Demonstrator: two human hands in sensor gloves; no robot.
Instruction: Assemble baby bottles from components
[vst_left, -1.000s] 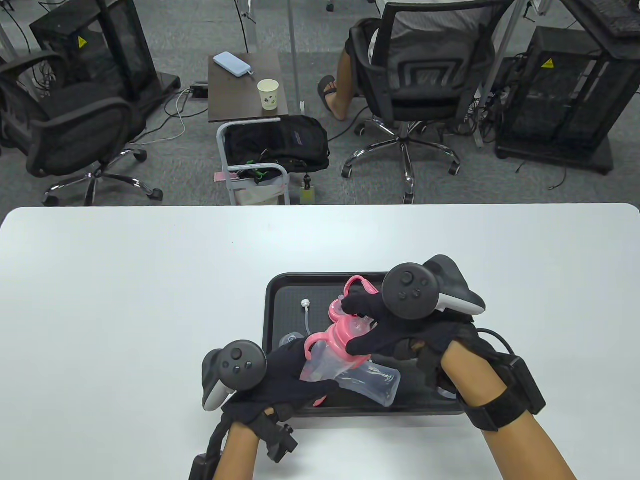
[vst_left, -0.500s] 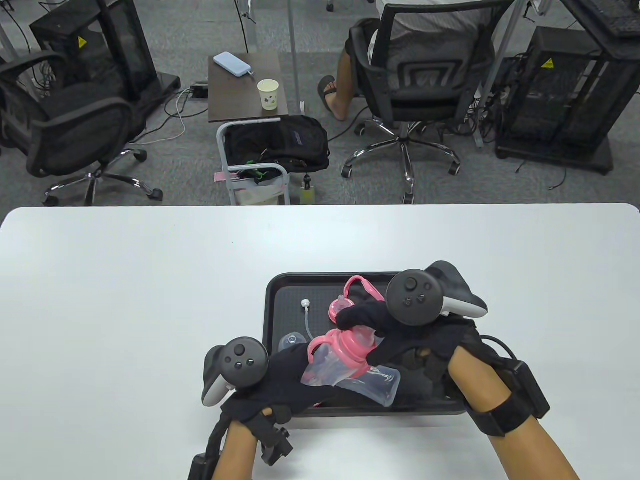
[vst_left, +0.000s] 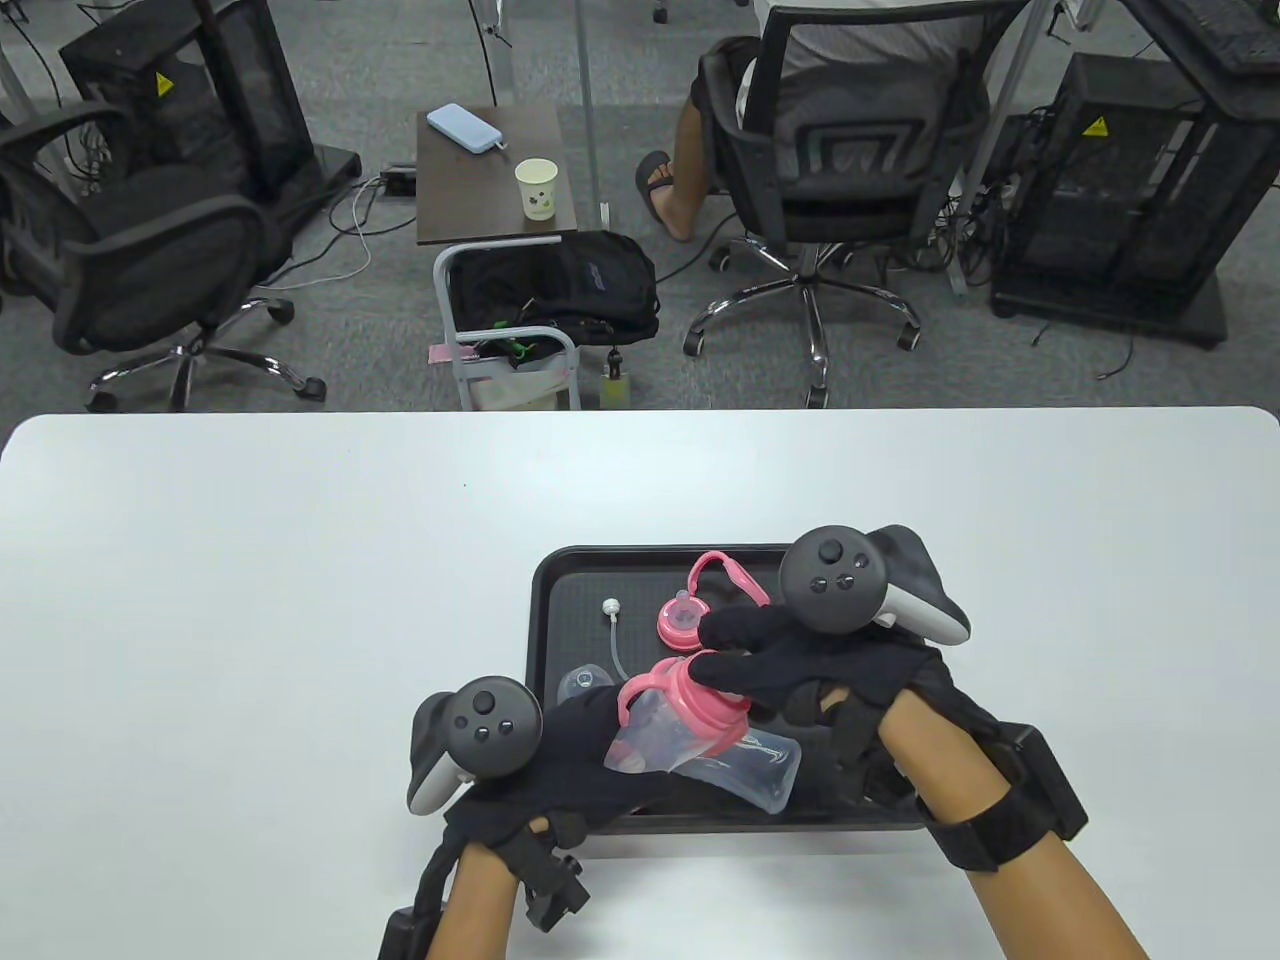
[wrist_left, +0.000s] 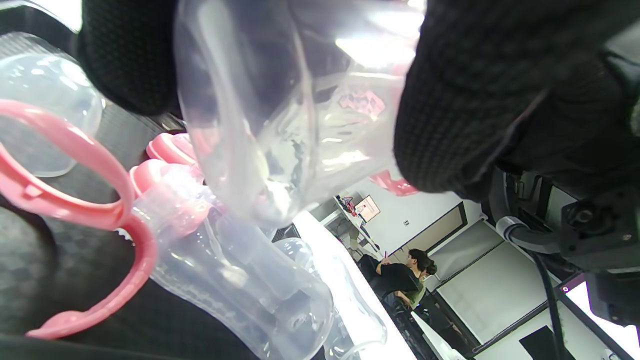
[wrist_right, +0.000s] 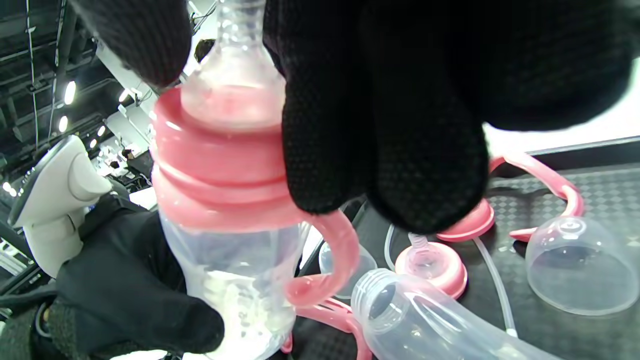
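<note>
Left hand: the left hand (vst_left: 590, 760) is curled round the lower body of the clear bottle (vst_left: 650, 740), which is held tilted above the near part of the black tray (vst_left: 545, 600).
Right hand: the right hand (vst_left: 800, 665) is closed over the top of that bottle, its fingers (wrist_right: 380, 150) wrapped on the pink screw collar (wrist_right: 220, 165).
Step in hand: the collar is judged to be in the course of being screwed down; whether it is fully seated cannot be told.
Governing relation: the bottle's long axis runs from the left fingers up and away to the right fingers, so the collar lies directly under the right fingers, which are the nearer to it; a twist about that axis against the left hand's hold is what the coming move is judged to call for.
Second bottle: a second clear bottle (wrist_right: 425, 320), uncapped, lies on its side on the tray just below the held one.
Loose parts: a pink teat disc (vst_left: 682, 615), a pink handle ring (vst_left: 725, 572), a clear dome cap (wrist_right: 582, 265) and a thin straw (vst_left: 612, 640) lie beyond the fingers on the tray.
Right wrist view alone: the silicone teat (wrist_right: 240, 45) is shown standing through the collar, and the open threaded mouth of the lying bottle.
Left wrist view alone: the held bottle's base is seen pinched between the left fingers (wrist_left: 450, 110).
Table view alone: the tray is shown resting on the white table (vst_left: 300, 600).
</note>
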